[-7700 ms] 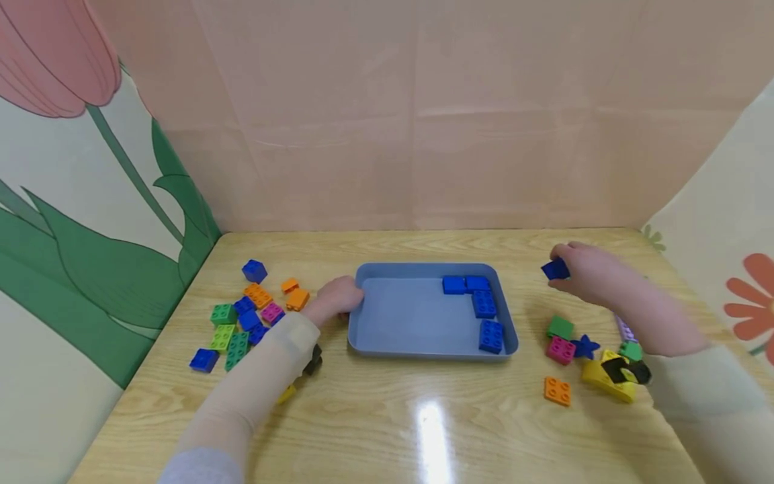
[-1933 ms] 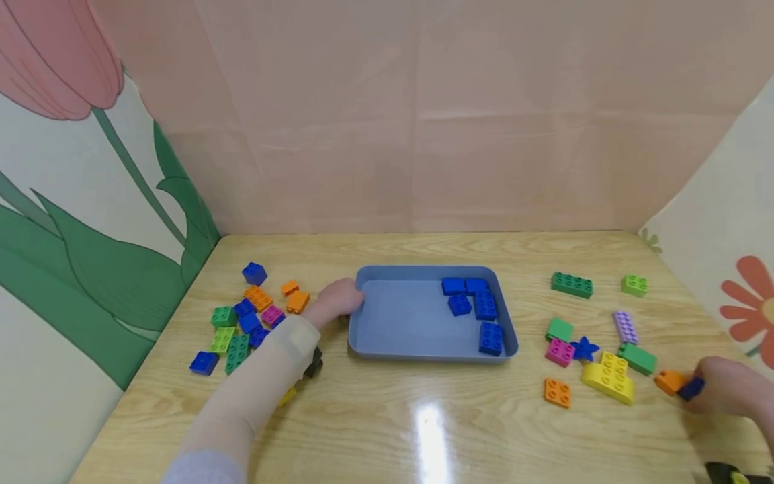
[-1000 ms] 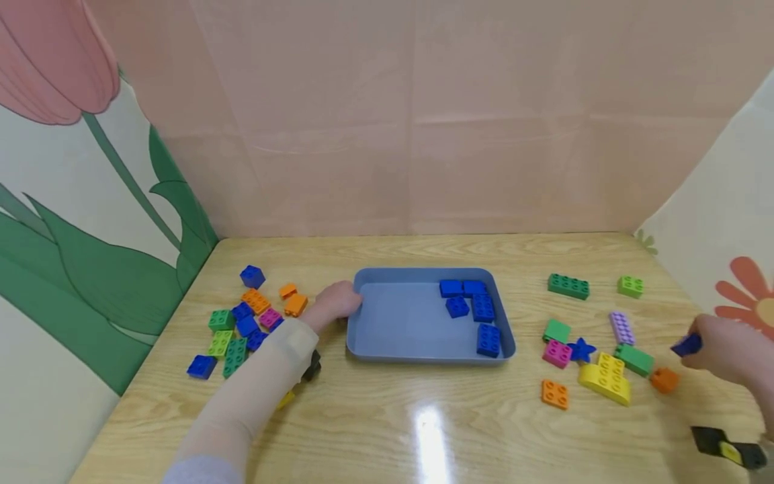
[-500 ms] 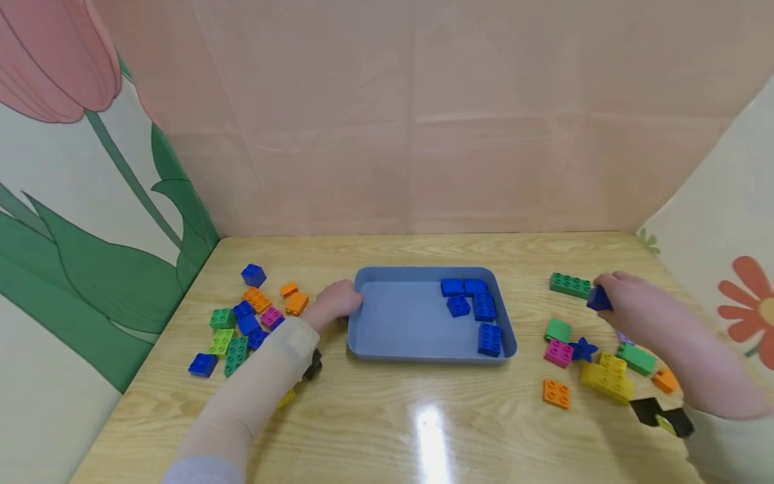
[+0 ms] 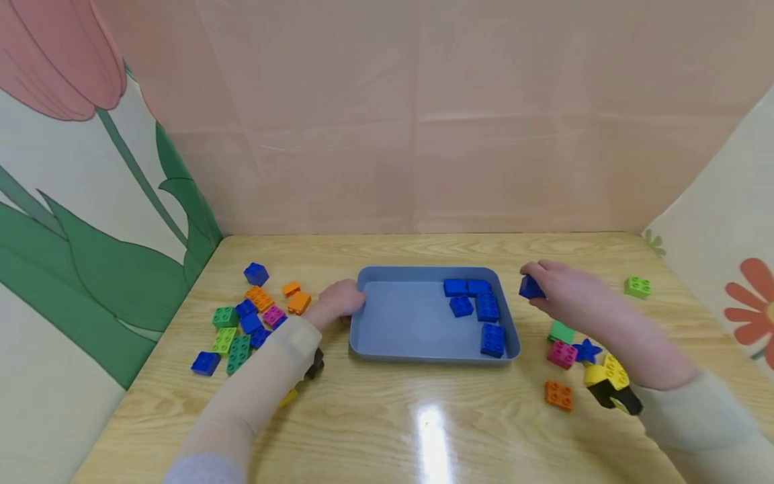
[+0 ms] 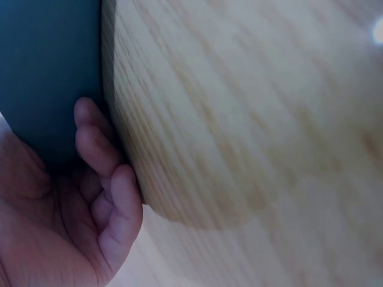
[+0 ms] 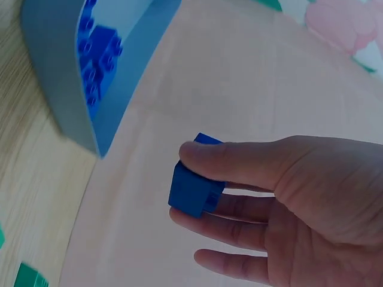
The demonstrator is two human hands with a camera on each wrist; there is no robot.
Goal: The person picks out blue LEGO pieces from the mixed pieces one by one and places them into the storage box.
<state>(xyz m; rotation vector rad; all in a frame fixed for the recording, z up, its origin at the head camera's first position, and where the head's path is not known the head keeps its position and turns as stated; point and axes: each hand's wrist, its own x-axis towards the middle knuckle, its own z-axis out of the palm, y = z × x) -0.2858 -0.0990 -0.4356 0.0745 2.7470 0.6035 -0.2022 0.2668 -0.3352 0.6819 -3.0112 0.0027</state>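
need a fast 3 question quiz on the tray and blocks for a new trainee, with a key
1. How many blue blocks lie inside the tray?
2. True or false: the right hand holds an orange block.
3. What does the left hand touch?
a) an orange block
b) the tray
c) the star-shaped piece

Key: 1. five; 2. false, the held block is blue; 3. b

the tray (image 5: 405, 323) and held brick (image 5: 530, 288) look smooth plastic, the table (image 5: 363, 423) glossy wood.
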